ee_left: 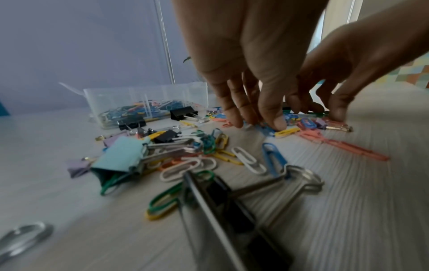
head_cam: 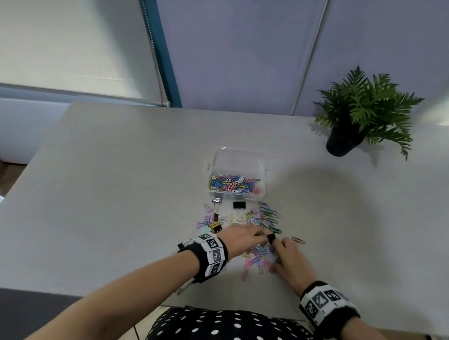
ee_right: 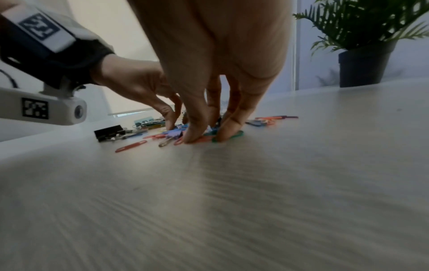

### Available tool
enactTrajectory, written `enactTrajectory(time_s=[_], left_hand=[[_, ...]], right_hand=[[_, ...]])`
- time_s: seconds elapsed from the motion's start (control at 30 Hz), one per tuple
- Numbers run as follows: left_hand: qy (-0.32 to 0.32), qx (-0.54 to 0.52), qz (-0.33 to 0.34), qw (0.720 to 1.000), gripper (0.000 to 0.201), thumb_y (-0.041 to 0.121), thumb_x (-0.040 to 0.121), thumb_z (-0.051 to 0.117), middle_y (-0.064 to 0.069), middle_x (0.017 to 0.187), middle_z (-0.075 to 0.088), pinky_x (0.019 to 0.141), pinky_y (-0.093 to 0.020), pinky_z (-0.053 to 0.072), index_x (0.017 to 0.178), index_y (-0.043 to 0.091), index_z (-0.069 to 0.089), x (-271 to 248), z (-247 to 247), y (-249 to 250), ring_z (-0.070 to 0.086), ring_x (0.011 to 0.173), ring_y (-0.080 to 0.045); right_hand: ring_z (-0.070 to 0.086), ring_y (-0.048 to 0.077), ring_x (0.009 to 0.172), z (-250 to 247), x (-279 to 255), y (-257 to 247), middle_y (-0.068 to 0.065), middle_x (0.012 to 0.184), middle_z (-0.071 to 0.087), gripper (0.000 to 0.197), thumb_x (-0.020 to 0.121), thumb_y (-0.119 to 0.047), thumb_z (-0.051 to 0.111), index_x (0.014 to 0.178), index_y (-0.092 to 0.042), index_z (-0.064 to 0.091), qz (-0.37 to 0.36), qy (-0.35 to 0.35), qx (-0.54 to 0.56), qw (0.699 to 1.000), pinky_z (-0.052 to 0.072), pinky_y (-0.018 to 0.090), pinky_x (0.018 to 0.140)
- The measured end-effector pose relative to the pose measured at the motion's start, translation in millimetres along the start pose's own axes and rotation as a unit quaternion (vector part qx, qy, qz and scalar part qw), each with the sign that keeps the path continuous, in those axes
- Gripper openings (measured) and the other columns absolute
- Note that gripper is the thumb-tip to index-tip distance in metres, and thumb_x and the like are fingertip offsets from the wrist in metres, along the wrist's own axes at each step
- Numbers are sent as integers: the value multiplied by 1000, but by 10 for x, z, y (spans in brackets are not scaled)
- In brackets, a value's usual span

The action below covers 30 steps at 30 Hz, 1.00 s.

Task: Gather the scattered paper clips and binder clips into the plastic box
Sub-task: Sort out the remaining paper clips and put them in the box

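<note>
On the left of the pile, pastel and black binder clips (head_cam: 213,220) are lying loose on the bench (head_cam: 106,212), just in front of the plastic box (head_cam: 237,175), which is sitting open near the middle and already holding a layer of coloured paper clips. The left hand (head_cam: 240,237) is reaching in with fingers extended and fingertips (ee_left: 277,124) pressing down on the coloured paper clips (head_cam: 259,250) in the middle of the scatter, not closed around anything. Facing it, the right hand (head_cam: 290,261) is doing the same, its fingers (ee_right: 195,132) straight and planted on clips at the bench surface, so the two hands are working close together, nearly meeting over a small black binder clip (head_cam: 271,237). This looks like the raking step, drawing clips into a heap; the next move probably calls for cupping both hands under the heap and lifting it the short way forward into the box. To the right a lone paper clip (head_cam: 298,240) is lying apart, and a potted plant (head_cam: 364,113) is standing well away at the far corner. Open bench is lying on both sides, but the near edge is running close behind the wrists, so clips dragged backward could slip off.
</note>
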<state>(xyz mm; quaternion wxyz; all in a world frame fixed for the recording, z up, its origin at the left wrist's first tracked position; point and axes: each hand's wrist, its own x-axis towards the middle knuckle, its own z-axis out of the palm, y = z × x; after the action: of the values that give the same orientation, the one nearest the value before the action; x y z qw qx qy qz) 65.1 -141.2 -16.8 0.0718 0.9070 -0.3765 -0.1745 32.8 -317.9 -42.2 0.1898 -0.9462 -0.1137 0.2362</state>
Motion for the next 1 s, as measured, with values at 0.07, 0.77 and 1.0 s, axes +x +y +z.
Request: enactTrajectory(time_s=[0.07, 0.77, 1.0], left_hand=[[-4, 2, -4, 1000, 45, -2, 85, 52, -17, 123, 52, 87, -44, 50, 128, 8, 44, 23, 35, -12, 51, 113, -33], [-6, -200, -140, 970, 18, 3, 86, 53, -13, 106, 61, 91, -32, 45, 102, 4, 62, -126, -34, -355, 57, 101, -26], [53, -298, -196, 933, 18, 0, 85, 57, -16, 103, 69, 85, -26, 48, 100, 1, 66, -160, -110, -548, 64, 94, -25]], right_hand=[[51, 26, 100, -36, 43, 4, 7, 107, 52, 28, 79, -15, 63, 104, -11, 51, 4, 20, 2, 1000, 39, 32, 76], [56, 26, 83, -167, 127, 236, 13, 95, 58, 20, 73, 0, 61, 92, -5, 59, -152, -2, -16, 988, 43, 33, 69], [53, 24, 92, -182, 194, 240, 13, 98, 56, 14, 72, -9, 68, 80, 0, 60, -101, 9, 0, 995, 36, 25, 70]])
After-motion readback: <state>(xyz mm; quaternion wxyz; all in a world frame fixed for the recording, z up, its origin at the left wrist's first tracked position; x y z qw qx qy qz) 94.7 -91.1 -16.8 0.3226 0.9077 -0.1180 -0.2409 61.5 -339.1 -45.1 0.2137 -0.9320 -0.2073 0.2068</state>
